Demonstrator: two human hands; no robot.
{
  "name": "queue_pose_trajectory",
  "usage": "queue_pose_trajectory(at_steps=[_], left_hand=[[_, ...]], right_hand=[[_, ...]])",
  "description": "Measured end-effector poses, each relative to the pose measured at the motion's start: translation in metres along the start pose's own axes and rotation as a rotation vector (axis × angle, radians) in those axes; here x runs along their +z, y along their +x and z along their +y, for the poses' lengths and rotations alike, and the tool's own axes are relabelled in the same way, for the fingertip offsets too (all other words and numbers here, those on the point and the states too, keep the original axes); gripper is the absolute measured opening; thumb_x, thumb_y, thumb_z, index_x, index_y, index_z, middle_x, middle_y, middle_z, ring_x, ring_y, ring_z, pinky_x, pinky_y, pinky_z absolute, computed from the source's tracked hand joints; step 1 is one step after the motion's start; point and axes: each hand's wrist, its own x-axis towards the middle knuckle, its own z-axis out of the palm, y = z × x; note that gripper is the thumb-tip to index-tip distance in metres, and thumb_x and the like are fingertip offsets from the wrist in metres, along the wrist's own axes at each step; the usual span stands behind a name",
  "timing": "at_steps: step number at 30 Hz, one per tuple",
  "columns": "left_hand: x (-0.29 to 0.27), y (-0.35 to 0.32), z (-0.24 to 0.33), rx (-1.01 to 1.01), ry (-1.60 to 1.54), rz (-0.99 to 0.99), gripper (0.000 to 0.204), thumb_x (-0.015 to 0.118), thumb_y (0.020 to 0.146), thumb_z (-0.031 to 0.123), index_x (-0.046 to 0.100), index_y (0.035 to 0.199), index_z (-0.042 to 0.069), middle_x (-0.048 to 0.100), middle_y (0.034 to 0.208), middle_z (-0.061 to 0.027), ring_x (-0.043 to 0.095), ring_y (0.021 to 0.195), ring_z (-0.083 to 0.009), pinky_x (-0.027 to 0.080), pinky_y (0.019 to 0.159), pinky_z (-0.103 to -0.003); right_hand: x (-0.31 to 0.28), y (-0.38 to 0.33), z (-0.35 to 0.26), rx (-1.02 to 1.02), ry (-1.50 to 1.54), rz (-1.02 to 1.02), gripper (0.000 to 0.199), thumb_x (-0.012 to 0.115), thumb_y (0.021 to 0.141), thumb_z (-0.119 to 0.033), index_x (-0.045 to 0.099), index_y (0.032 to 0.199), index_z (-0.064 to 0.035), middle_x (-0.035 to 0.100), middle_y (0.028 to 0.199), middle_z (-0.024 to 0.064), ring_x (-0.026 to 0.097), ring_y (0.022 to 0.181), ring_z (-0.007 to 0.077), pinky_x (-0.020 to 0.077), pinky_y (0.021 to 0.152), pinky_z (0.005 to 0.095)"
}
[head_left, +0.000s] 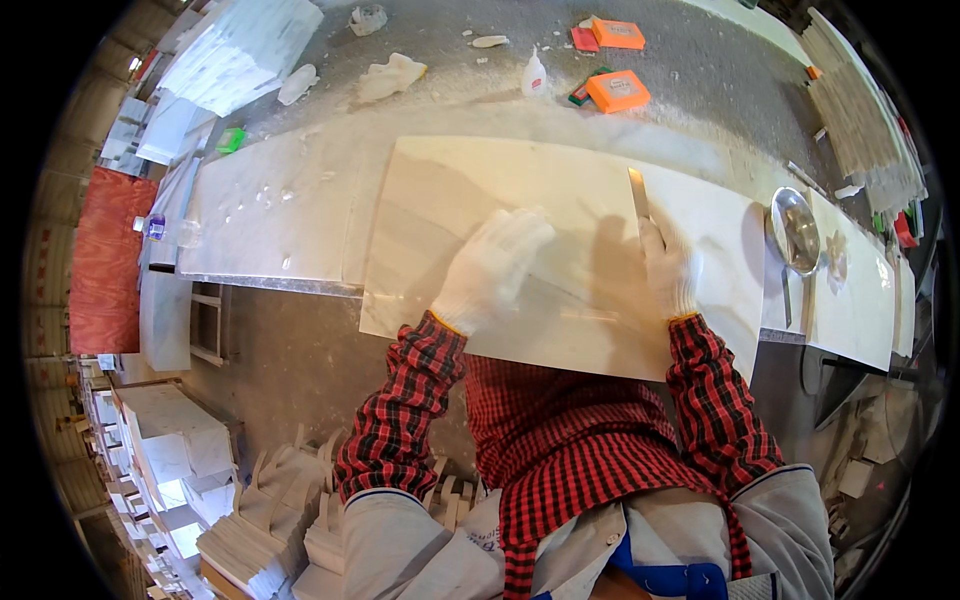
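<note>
Long grey bench (700, 60), pale marble slab (480, 190) lying on it near its front edge; left hand (490, 268) flat on slab, fingers released; right hand (668, 268) fingers clenched round metal scraper (638, 192), blade on slab; steel bowl (795, 230) at right

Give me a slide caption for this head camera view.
Gloved left hand presses a pale stone slab while the right hand holds a metal blade upright on it.

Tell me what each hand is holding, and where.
Right hand grips a flat metal blade by its lower end, blade pointing away. Left hand holds nothing; it rests flat on the marble slab.
</note>
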Motion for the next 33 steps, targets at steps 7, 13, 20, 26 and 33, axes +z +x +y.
queue_pose_trajectory(at_steps=[7, 13, 20, 26, 33], left_hand=[[-0.040, 0.003, -0.021, -0.593, -1.193, 0.799, 0.055, 0.049, 0.097, -0.005, 0.043, 0.152, -0.005, 0.041, 0.161, -0.0169, 0.047, 0.143, -0.0301, 0.041, 0.119, -0.040], [-0.056, 0.002, -0.015, -0.604, -1.257, 0.774, 0.072, 0.043, 0.090, -0.014, 0.028, 0.159, -0.004, 0.031, 0.166, -0.0160, 0.036, 0.151, -0.0295, 0.036, 0.125, -0.043], [-0.073, -0.008, -0.051, -0.708, -0.681, 0.605, 0.062, 0.056, 0.095, -0.003, 0.038, 0.155, -0.004, 0.053, 0.150, -0.0177, 0.055, 0.132, -0.0295, 0.045, 0.114, -0.040], [-0.162, -0.024, -0.131, -0.540, 0.812, 0.388, 0.059, 0.069, 0.096, 0.021, 0.052, 0.149, 0.002, 0.058, 0.146, -0.0179, 0.058, 0.130, -0.0289, 0.045, 0.110, -0.041], [-0.182, -0.014, -0.110, -0.781, -0.298, 0.717, 0.056, 0.069, 0.093, 0.015, 0.056, 0.146, 0.004, 0.060, 0.143, -0.0105, 0.058, 0.128, -0.0214, 0.054, 0.097, -0.035]], right_hand=[[0.000, 0.000, -0.004, -0.019, 0.029, 0.004, 0.029, 0.066, 0.100, -0.023, 0.073, 0.125, -0.0108, 0.075, 0.096, 0.0129, 0.071, 0.078, 0.0227, 0.0548, 0.071, 0.0348], [-0.002, -0.001, -0.011, 0.056, 0.020, -0.028, 0.028, 0.067, 0.099, -0.022, 0.074, 0.123, -0.0102, 0.076, 0.104, 0.0132, 0.073, 0.086, 0.0249, 0.0557, 0.076, 0.0350], [-0.002, 0.002, -0.004, -0.013, 0.049, 0.007, 0.030, 0.065, 0.100, -0.026, 0.073, 0.123, -0.0087, 0.075, 0.100, 0.0147, 0.072, 0.084, 0.0252, 0.0546, 0.076, 0.0359], [-0.003, -0.001, -0.012, 0.065, 0.032, -0.023, 0.032, 0.063, 0.101, -0.029, 0.073, 0.122, -0.0059, 0.074, 0.095, 0.0159, 0.070, 0.081, 0.0254, 0.0536, 0.075, 0.0364], [-0.004, -0.001, -0.008, 0.006, 0.019, 0.005, 0.028, 0.065, 0.099, -0.026, 0.074, 0.122, -0.0112, 0.075, 0.093, 0.0131, 0.071, 0.079, 0.0250, 0.0545, 0.073, 0.0368]])
